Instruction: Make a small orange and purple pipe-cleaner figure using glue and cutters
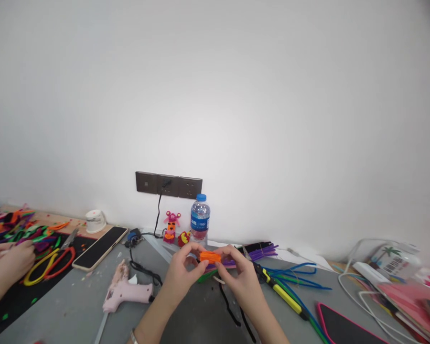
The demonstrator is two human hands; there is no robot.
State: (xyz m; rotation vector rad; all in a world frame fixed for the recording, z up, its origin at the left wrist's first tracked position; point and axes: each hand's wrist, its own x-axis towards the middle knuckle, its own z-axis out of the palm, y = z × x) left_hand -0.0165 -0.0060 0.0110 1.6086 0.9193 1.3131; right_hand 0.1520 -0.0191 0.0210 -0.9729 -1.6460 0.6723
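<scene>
An orange bundle (210,257), which looks like folded pipe cleaner, is held level between my two hands above the grey table. My left hand (187,267) pinches its left end between thumb and fingers. At the right end, my right hand (235,270) grips it the same way. Under and behind my hands lie purple pipe cleaners (268,251) and black strands (229,306). A pink glue gun (127,292) rests to the left of my left forearm. Right of my right hand is a yellow and black utility knife (284,294).
Behind stand a water bottle (200,220) and a small orange and pink figure (170,229). On the left are a phone (100,248), scissors (53,265) and another person's hand (16,258). Blue pipe cleaners (301,277), a pink-edged phone (347,327) and a white cable (365,306) lie right.
</scene>
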